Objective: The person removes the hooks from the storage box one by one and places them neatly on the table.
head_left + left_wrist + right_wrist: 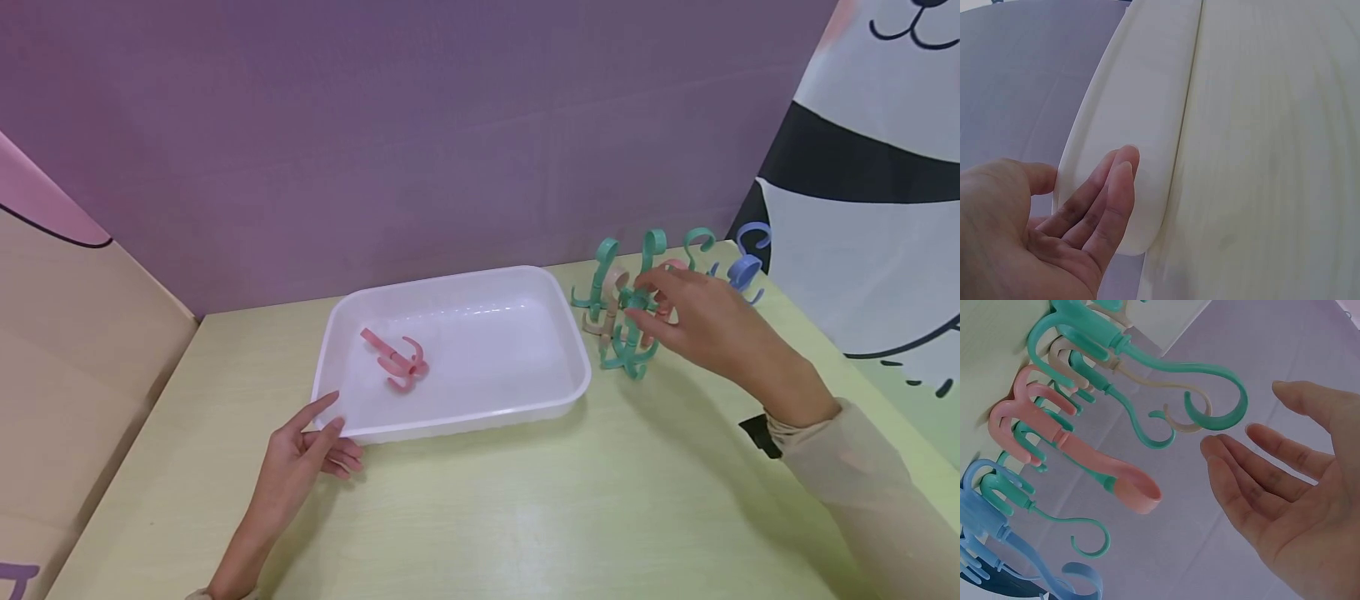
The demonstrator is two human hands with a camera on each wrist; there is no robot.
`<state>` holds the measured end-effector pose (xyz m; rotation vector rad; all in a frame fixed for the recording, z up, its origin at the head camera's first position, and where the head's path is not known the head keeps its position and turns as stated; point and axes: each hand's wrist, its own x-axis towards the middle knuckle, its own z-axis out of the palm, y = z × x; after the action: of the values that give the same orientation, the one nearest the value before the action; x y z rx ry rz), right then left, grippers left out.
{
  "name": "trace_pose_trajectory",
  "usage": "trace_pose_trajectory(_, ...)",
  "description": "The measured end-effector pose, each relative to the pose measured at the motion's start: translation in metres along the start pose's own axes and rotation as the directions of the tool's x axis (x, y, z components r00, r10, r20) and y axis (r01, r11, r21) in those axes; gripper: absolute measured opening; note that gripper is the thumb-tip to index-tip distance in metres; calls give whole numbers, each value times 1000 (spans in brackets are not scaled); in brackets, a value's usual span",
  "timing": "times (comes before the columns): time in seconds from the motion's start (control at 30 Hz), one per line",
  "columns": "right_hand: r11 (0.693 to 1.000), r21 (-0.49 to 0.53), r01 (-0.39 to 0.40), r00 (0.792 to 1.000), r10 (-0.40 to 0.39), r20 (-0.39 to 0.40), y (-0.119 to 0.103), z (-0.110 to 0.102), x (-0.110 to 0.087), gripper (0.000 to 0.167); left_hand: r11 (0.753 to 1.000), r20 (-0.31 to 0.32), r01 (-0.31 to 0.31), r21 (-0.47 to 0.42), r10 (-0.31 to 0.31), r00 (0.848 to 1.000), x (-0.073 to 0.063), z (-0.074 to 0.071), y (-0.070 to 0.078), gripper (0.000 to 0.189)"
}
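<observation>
My left hand [296,462] is at the near left corner of a white plastic tray [495,350]. Its thumb touches the rim in the left wrist view, and relaxed, nearly straight fingers lie along the outer wall. Inside the tray, a pink claw hanger hook [401,362] lies on its side. My right hand [708,325] hovers at a group of upright hooks, nearest a green claw hanger hook [628,360]. In the right wrist view the thumb and fingers are spread beside that hook's curled top [1238,394], with a gap between.
Behind the green hook stand beige [1141,378], pink [1088,453] and several more green hooks. Blue hooks [744,271] stand at the table's far right edge. A purple backdrop [375,150] rises behind the pale wooden table [480,517]. Black tape [760,436] shows beside my right sleeve.
</observation>
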<state>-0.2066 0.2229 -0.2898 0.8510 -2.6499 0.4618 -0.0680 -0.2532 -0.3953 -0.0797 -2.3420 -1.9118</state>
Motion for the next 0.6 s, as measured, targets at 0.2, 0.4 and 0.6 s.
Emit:
trace_pose_trajectory(0.2,1000,-8,19,999,-20,-35,-3,-1,-2,30,1000,3,2,2,-2,1000,0,0,0,51)
trace_pose_trajectory(0.4,998,-13,61,994,-61,-90,-6,-2,-4,27,1000,2,0,10,0,1000,1,0,1,51)
trace_pose_trajectory(0.6,997,-13,81,990,-82,-113,-11,-4,-5,27,1000,4,-4,3,4,1000,0,0,0,51)
